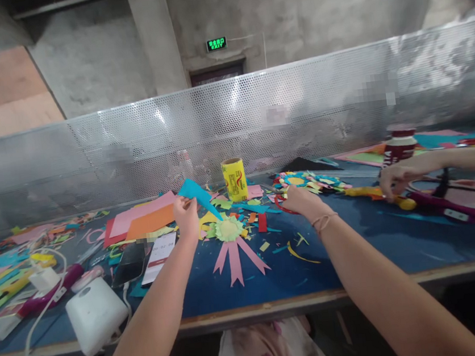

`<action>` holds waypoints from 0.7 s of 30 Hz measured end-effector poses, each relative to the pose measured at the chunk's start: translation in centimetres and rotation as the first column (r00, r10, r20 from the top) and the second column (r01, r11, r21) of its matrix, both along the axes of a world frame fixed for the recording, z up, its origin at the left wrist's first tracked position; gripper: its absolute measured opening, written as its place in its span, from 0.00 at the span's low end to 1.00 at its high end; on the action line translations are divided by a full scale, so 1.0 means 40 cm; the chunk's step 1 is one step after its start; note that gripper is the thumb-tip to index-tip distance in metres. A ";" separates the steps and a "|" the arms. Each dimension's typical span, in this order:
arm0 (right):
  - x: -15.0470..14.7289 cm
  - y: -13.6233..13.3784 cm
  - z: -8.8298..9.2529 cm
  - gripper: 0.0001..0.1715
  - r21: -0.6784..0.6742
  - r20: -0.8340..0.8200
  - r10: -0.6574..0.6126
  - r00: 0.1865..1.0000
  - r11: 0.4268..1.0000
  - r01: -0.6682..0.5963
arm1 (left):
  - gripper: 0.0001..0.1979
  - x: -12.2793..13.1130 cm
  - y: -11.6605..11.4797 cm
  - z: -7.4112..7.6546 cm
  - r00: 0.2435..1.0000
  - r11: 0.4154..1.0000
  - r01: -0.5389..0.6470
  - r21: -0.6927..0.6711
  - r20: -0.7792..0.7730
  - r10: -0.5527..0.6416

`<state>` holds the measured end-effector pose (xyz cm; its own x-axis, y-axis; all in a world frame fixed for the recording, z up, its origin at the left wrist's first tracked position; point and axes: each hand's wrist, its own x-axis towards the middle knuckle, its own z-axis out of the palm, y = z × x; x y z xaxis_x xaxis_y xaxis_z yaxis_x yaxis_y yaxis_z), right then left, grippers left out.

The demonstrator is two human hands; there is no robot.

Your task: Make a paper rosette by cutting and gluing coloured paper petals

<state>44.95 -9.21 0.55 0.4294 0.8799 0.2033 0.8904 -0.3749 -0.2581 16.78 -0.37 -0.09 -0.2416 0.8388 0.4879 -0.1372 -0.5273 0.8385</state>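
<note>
My left hand (187, 216) is closed, pinching a teal triangle of paper (199, 196) held up above the blue table (358, 255). My right hand (302, 200) is closed around red-handled scissors (284, 207) just above the table, to the right of the teal paper. Below and between the hands lies a paper rosette (228, 229) of green and yellow layers with pink ribbon tails (234, 258).
A yellow tape roll (235, 179) stands behind the rosette. Orange and pink sheets (148, 219), paper scraps, a phone (129, 263) and a white device (95, 314) with cables lie left. Another person's hand (394, 180) works at the right near a dark bottle (399, 147). A perforated metal screen (256, 118) backs the table.
</note>
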 end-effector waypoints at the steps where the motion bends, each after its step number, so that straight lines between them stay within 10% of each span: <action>1: -0.006 -0.003 0.006 0.28 0.043 -0.015 -0.026 1.000 0.999 0.027 | 0.11 0.002 0.002 -0.004 1.000 1.000 0.023 -0.013 0.005 -0.023; 11: -0.166 0.008 -0.009 0.23 0.418 -0.311 0.456 0.834 0.853 -0.311 | 0.11 0.022 -0.022 -0.003 0.996 0.996 0.080 -0.024 0.028 -0.080; 21: -0.208 -0.019 -0.029 0.29 0.342 -0.371 0.625 0.687 0.780 -0.524 | 0.15 0.031 -0.025 -0.002 0.969 0.978 0.200 -0.056 0.158 -0.189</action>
<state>36.63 -9.98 -0.61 -0.0641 0.9462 0.3171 0.6786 0.2743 -0.6813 18.03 -1.35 -0.18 -0.1369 0.9082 0.3956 -0.3595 -0.4177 0.8345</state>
